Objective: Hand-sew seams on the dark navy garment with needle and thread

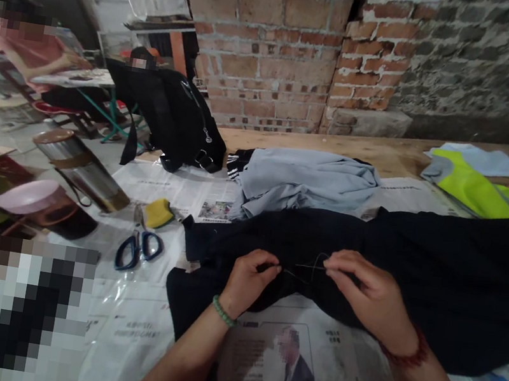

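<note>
Head view: the dark cloth (457,284) lies spread over newspaper (129,312), running from just right of the scissors (138,230) to the right edge, with the grey cloth (307,176) behind it; both hands are over its nearer part. The left hand (250,277) is nearly closed, thumb and forefinger brought together in a pinch from which a thin strand of thread (297,276) leads rightwards; the right hand (367,289) is also closed to a fingertip pinch, holding what looks like a needle (307,266), its free length pointing left towards the other hand, with a fine loop standing up beside the fingers; whether the needle touches the cloth, I cannot tell. The needle should be almost weightless, stiff and slick, easily turned or dropped, and hard to find again on so dark a ground; a thumb-and-forefinger hold near one end, clear of the point, would suit it best. The thread should be limp and light, prone to kink or snag; it is best taken near its end and kept a little taut, as a hard tug might snap it. The cloth looks soft and floppy, weightier as a whole and likely to drag if lifted by one corner; a pinch at a fold or edge, close to the needle, would steady it.
</note>
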Available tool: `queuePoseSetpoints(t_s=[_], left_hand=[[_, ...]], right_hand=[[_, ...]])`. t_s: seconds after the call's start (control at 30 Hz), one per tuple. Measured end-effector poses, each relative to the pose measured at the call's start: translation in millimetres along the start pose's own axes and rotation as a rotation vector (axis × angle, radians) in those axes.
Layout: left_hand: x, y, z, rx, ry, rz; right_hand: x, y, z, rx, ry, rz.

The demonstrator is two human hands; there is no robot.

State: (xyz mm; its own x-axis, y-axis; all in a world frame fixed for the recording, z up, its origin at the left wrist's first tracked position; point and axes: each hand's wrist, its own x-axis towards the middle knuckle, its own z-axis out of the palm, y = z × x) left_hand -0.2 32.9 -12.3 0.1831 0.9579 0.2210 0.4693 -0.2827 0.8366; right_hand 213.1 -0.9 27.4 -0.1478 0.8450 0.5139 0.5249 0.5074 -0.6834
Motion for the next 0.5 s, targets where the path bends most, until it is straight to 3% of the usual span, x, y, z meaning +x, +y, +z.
queuePoseSetpoints(t_s=[0.13,0.2,0.27,0.37,0.5], left_hand=[[-0.6,5.0,-0.1,-0.044,0.048,0.102],[-1.6,7.3,0.1,-0.040,0.041,0.097],[-2.8,8.7,0.4,-0.013,0.018,0.052],[-4.3,8.9,1.0,-0.023,-0.006,-0.015],[-5.2,6.9,3.9,-0.111,-0.038,-0.091]], right_hand=[[-29.4,-20.8,-12.8,-0.084,-0.320,-0.050],[-39.7,-25.0,-16.5,-0.121,-0.512,-0.029],[-45.9,-25.6,-20.3,-0.161,-0.613,0.011],[-46.5,-23.3,-27.6,-0.207,-0.607,0.047],[-34.0,-20.4,-33.3,-0.241,-0.429,0.093]])
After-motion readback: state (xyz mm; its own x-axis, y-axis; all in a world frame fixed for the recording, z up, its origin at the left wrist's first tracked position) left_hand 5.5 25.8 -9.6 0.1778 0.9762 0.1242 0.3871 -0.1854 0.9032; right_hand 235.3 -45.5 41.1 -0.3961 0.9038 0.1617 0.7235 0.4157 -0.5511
